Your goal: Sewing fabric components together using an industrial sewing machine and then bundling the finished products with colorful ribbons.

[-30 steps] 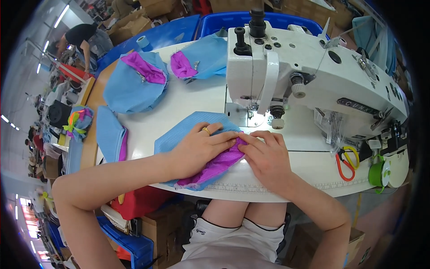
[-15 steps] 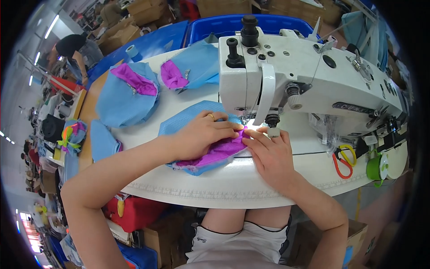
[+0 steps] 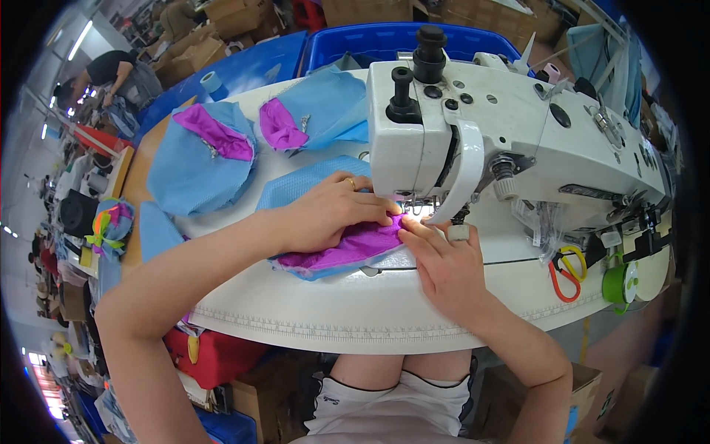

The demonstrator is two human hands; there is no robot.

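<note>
- Our left hand (image 3: 333, 212) and right hand (image 3: 447, 268) touch purple cloth (image 3: 346, 250); whether fingers clamp it, we cannot tell.
- If cloth slips, sewing machine (image 3: 414, 152) could prick us.

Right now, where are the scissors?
In the head view, the scissors lie at the right of the white tabletop, between the right hand and the round green object.

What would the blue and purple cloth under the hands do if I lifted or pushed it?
The blue and purple cloth would probably flop, because its purple part is wrinkled. It looks thin, so it's likely light. It probably won't roll, since it lies flattish on the table.
</note>
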